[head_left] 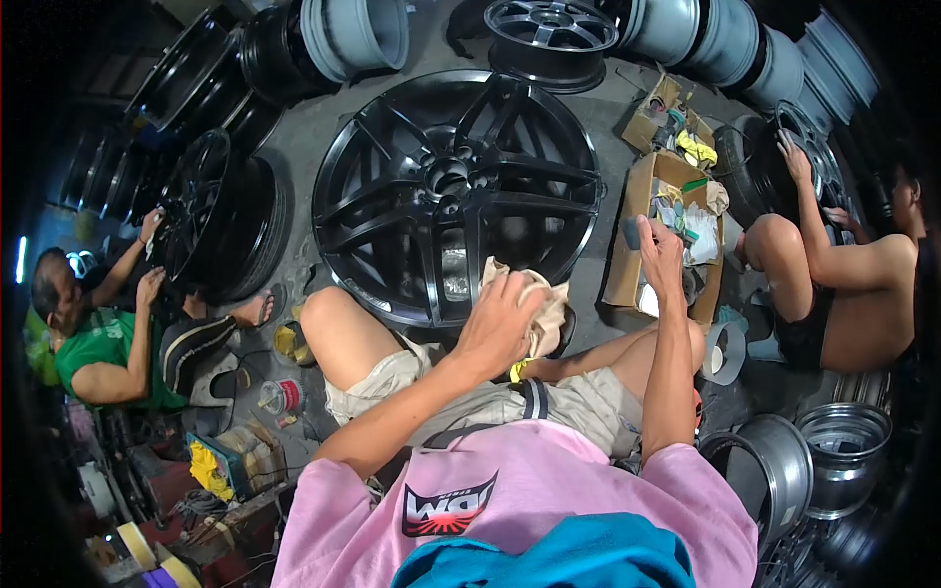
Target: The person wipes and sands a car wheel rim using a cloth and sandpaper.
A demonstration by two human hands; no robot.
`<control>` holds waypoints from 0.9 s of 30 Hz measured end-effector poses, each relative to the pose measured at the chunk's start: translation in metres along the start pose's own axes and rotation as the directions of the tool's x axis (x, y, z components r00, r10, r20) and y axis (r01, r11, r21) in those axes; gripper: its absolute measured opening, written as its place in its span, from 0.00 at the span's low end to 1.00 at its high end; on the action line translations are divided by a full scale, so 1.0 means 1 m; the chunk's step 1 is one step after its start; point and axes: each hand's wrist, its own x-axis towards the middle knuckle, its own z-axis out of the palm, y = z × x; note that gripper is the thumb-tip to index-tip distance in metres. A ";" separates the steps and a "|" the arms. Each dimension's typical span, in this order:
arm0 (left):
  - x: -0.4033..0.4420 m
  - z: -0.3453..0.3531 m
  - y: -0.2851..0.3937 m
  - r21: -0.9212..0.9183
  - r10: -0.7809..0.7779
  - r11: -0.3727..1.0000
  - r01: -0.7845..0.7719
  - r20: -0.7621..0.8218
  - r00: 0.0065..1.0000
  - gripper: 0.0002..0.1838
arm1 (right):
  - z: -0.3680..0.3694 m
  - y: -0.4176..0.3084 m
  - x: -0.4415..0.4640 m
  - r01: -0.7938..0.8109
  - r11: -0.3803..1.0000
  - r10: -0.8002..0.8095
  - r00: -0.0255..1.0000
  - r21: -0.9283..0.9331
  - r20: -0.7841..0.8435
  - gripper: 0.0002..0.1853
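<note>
My left hand [498, 325] is closed around a crumpled beige cloth [551, 316] near the front edge of a large black alloy wheel [449, 176]. The wheel lies face up on the floor between my knees, its spokes glossy and dark. To the right of it, my right hand [661, 253] pinches a small dark grey pad [632, 232], which could be a sanding block. This hand is over a cardboard box [639, 196] filled with scraps, cloths and papers.
A person in a green shirt [113, 355] handles a black wheel [196, 206] at left. Another person [867, 265] works on a wheel at right. Grey rims [355, 34] line the back. Bare silver rims [845, 456] stand at lower right. A tape roll [723, 353] lies beside my right knee.
</note>
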 end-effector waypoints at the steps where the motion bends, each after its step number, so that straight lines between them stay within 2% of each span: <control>1: -0.001 0.003 0.003 0.003 -0.009 1.000 0.009 -0.003 1.000 0.30 | 0.002 -0.007 0.001 0.003 1.000 -0.003 1.000 0.003 0.013 0.22; 3: 0.009 0.018 0.013 0.057 0.022 0.998 -0.015 -0.108 0.994 0.31 | 0.012 -0.012 0.006 0.020 0.999 -0.020 1.000 0.036 0.007 0.22; 4: 0.026 0.027 0.012 0.018 0.053 0.999 -0.051 -0.159 0.986 0.32 | 0.014 -0.012 0.008 0.024 0.998 -0.023 1.000 0.064 -0.009 0.22; 6: 0.069 0.041 0.015 -0.071 -0.031 0.997 0.018 -0.184 0.982 0.33 | 0.011 -0.013 0.006 0.020 0.999 -0.020 1.000 0.047 -0.001 0.22; 9: 0.117 0.071 0.006 -0.096 -0.162 0.985 0.142 -0.252 0.954 0.34 | 0.009 0.007 0.004 0.002 0.999 -0.003 1.000 0.034 0.009 0.23; 10: 0.111 0.067 0.009 -0.100 -0.170 0.984 0.148 -0.260 0.951 0.34 | 0.006 0.009 0.000 -0.024 0.999 0.023 1.000 0.041 0.008 0.23; 11: 0.098 0.061 0.009 -0.093 -0.114 0.991 0.094 -0.253 0.961 0.33 | 0.003 0.012 -0.005 -0.009 0.999 0.011 0.999 0.052 -0.036 0.24; 12: 0.083 0.053 0.009 -0.083 -0.055 0.996 0.036 -0.242 0.969 0.32 | 0.003 0.013 -0.004 -0.006 0.998 0.008 0.999 0.058 -0.034 0.24; 14: 0.041 0.034 0.009 -0.043 -0.077 0.996 0.072 -0.145 0.986 0.31 | -0.005 0.025 -0.005 -0.061 0.998 0.061 0.998 -0.020 0.005 0.24; 16: 0.002 0.011 0.011 0.019 -0.032 0.999 0.035 -0.156 0.987 0.28 | -0.002 0.025 -0.005 -0.041 0.999 0.041 0.999 -0.001 -0.006 0.24; 17: -0.011 -0.008 0.014 -0.026 0.003 1.000 -0.005 -0.088 0.996 0.26 | -0.002 0.016 -0.004 -0.040 0.999 0.040 0.999 -0.017 0.004 0.24; 18: -0.019 -0.024 0.022 -0.022 0.003 1.000 -0.005 -0.090 0.996 0.26 | 0.000 0.009 -0.002 -0.036 0.999 0.037 0.999 -0.032 0.013 0.25; 19: -0.026 -0.038 0.030 -0.086 -0.032 0.996 0.036 0.044 0.999 0.25 | 0.006 0.007 -0.001 0.000 0.998 0.001 1.000 0.065 -0.012 0.27; 20: -0.032 -0.048 0.032 -0.143 -0.058 0.986 0.084 0.177 0.983 0.23 | 0.007 0.007 0.000 0.006 0.998 -0.005 1.000 0.067 -0.013 0.27; 21: -0.035 -0.055 0.025 -0.289 -0.046 0.944 0.158 0.359 0.932 0.22 | 0.007 0.004 0.001 -0.005 0.998 0.006 1.000 0.069 -0.008 0.27; 22: -0.036 -0.066 0.022 -0.344 -0.030 0.913 0.219 0.480 0.877 0.22 | 0.008 0.002 0.002 -0.018 0.997 0.018 1.000 0.071 -0.004 0.27; 24: -0.043 -0.071 0.009 -0.421 -0.061 0.854 0.304 0.501 0.863 0.22 | 0.006 0.016 0.005 -0.041 0.994 0.039 0.999 0.098 0.022 0.27; 26: -0.049 -0.084 -0.010 -0.470 -0.002 0.871 0.144 0.289 0.957 0.20 | 0.001 0.036 0.007 -0.071 0.991 0.065 0.996 0.117 0.054 0.27; 27: -0.050 -0.095 -0.018 -0.550 -0.077 0.813 0.189 0.220 0.973 0.19 | -0.003 0.044 0.008 -0.083 0.970 0.076 0.996 0.227 0.040 0.27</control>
